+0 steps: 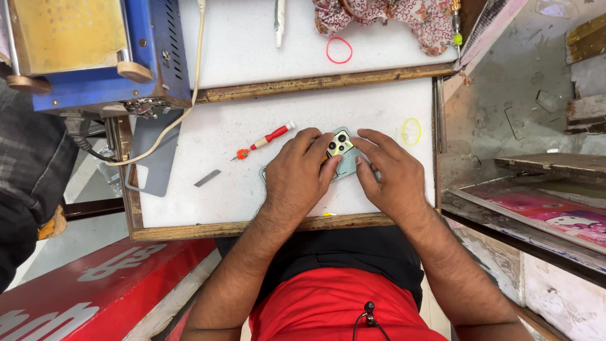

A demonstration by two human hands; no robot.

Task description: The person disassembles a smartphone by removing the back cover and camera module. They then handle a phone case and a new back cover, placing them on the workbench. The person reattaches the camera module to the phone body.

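A pale green phone (344, 151) lies back-up on the white work board (252, 183), its camera cluster showing between my hands. My left hand (298, 173) covers the phone's left part, fingers pressed on it. My right hand (388, 172) grips its right edge, thumb on the back near the cameras. A small yellow piece shows under my left fingers by the cameras; what it is I cannot tell.
A red-handled screwdriver (265, 139) and a small metal blade (207, 178) lie left of my hands. A yellow rubber band (411, 131) sits to the right, a red one (339, 50) farther back. A blue machine (95, 53) stands at back left, patterned cloth (385, 16) behind.
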